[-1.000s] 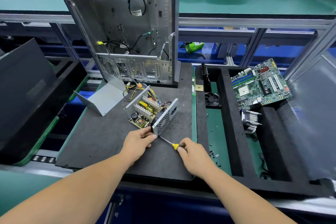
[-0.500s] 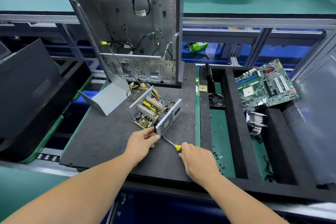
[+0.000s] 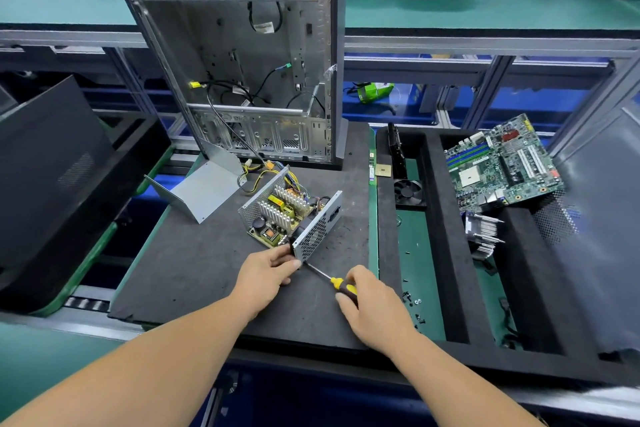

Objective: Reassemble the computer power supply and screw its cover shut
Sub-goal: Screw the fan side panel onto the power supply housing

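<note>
Head view: power supply (image 3: 291,218) sits open on the dark foam mat (image 3: 194,270), near corner toward the person. Screwdriver (image 3: 329,279) shaft runs diagonally, tip at that lower corner, handle back-right. Left hand (image 3: 265,270) pinches the corner; right hand (image 3: 370,302) grips the handle. Loose cover (image 3: 201,189) lies well apart, back-left. Empty case (image 3: 242,69) stands behind; 1 motherboard (image 3: 502,166) rests in the tray on the right.
</note>
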